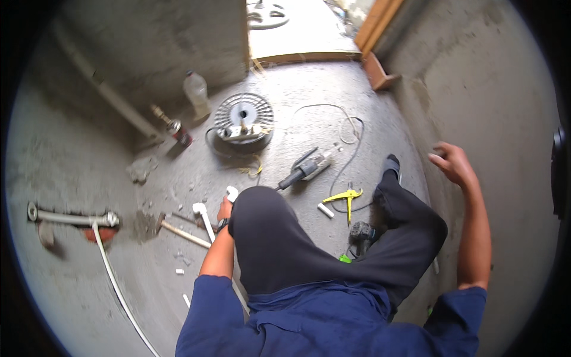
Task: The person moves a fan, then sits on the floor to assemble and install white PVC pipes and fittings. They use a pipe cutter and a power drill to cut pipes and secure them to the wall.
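From the wearer's head, one wide fisheye view looks steeply down, close above the blue shirt (333,318) at six o'clock, facing over the floor (321,86) toward the doorway (309,38) at twelve.

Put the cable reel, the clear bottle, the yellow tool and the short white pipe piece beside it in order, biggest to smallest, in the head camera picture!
1. Cable reel: largest.
2. Clear bottle and yellow tool: too alike to rank.
3. Short white pipe piece: smallest.
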`<state>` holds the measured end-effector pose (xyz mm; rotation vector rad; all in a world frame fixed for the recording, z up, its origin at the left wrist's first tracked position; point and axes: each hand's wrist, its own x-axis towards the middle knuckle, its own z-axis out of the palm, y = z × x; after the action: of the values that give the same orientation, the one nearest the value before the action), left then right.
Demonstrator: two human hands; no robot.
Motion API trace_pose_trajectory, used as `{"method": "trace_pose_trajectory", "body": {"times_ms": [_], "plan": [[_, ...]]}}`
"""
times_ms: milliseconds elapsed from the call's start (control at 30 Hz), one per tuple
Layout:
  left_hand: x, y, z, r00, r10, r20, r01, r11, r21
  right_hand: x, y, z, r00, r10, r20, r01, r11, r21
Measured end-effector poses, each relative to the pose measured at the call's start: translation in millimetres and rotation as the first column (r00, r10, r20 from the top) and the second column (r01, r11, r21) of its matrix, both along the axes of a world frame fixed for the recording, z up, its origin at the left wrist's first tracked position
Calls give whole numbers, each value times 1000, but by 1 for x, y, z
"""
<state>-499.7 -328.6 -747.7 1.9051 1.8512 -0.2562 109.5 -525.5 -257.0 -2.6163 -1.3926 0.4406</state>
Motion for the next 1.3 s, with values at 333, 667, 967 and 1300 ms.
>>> {"method": "trace_pose_trajectory", "body": {"times_ms": [333,667,967,1300], "plan": [[4,12,54,991,7,-132,-3,1000,30,-69,104,-257,866,-162,-472,-16,937,-350],[-8,49,237,887,121,446,-243,943,226,-275,147,-436,-64,-517,-853,584,674,-453],[71,37,511,204,-74,976,-371,917,147,-199,157,-436,599,-509,-618,645,764,-4],[182,-39,577,196,-205,959,-103,968,228,-133,192,-415,586,-287,-758,610,771,180]]}}
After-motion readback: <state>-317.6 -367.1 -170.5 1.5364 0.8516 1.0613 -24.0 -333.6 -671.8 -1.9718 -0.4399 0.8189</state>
